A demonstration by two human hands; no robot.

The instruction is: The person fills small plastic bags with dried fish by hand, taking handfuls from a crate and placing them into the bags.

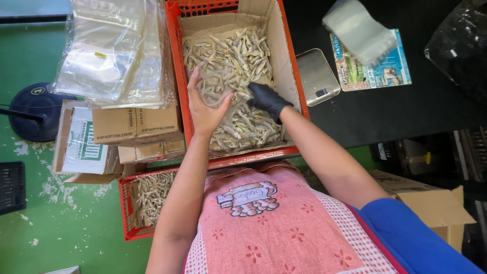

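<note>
An orange crate [175, 56] lined with cardboard holds a heap of small dried fish [238, 56]. My left hand [203, 106], bare, holds a clear plastic bag [215, 91] open over the fish near the crate's left wall. Just to its right my right hand [268, 100], in a black glove, is closed on a bunch of the dried fish at the bag's mouth. Both forearms reach up from a pink apron at the bottom.
A stack of clear plastic bags [114, 48] lies on cardboard boxes [134, 124] at the left. A second orange crate [129, 223] with dried fish sits lower left. A small metal scale [315, 76] and more bags [357, 30] rest on the black table at the right.
</note>
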